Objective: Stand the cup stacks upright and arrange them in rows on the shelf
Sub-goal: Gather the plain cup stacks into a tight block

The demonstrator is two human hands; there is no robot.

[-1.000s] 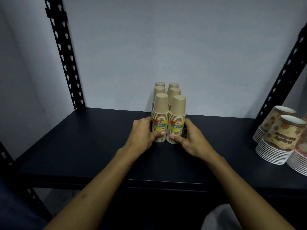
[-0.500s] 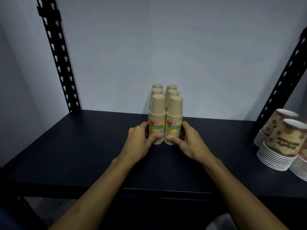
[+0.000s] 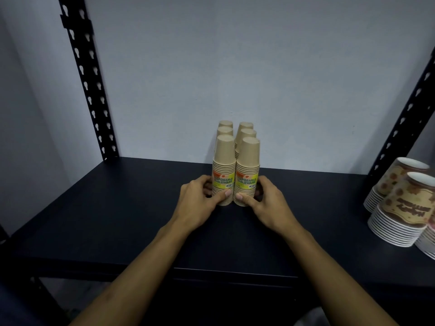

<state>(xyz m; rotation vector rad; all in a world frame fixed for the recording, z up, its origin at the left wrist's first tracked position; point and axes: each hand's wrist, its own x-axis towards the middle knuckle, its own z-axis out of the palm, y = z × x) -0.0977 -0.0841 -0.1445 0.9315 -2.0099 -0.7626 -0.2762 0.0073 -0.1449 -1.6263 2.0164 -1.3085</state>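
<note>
Six kraft cup stacks [image 3: 236, 161] stand upright in two touching rows mid-shelf [image 3: 117, 208], near the back wall. Left hand [image 3: 197, 203] grip curls round the front-left stack base, right hand [image 3: 268, 203] round the front-right. Printed cups [image 3: 400, 203] at 3 o'clock, well apart.

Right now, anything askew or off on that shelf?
Nothing in the kraft cup stacks stands out: six upright, two tidy columns of three. Left hand and right hand grip the front pair at the base. The printed cup stacks at the shelf right end look tilted, though wide-angle distortion may cause that.
</note>
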